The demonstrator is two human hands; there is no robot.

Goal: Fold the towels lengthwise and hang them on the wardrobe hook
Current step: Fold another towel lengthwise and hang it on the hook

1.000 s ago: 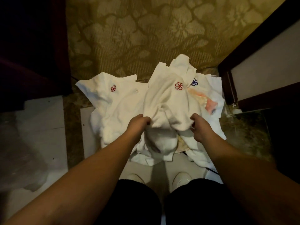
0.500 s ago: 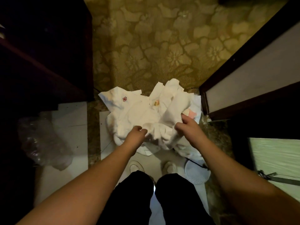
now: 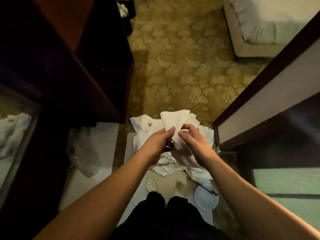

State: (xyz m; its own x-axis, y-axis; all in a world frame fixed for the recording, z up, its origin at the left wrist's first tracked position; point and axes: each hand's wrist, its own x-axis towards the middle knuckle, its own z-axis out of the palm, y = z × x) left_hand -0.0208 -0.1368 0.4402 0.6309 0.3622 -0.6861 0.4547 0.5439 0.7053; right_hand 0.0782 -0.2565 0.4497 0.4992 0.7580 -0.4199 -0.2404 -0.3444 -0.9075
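A pile of white towels (image 3: 143,130) with small red embroidered marks lies on the floor in front of my feet. Above it I hold one white towel (image 3: 174,122) bunched up. My left hand (image 3: 156,143) pinches its lower left part between thumb and fingers. My right hand (image 3: 194,141) grips it from the right with curled fingers. A small dark red thing shows under my left palm; I cannot tell what it is. No wardrobe hook is in view.
A dark wooden wardrobe (image 3: 72,70) rises on the left, a dark-framed door (image 3: 259,94) on the right. Patterned carpet (image 3: 181,66) stretches ahead to a bed corner (image 3: 259,23). A crumpled clear plastic bag (image 3: 84,153) lies left, a pale blue dish (image 3: 205,199) by my right foot.
My view has risen and pulled back from the pile. Both hands have come closer together and lifted one towel up off the heap.
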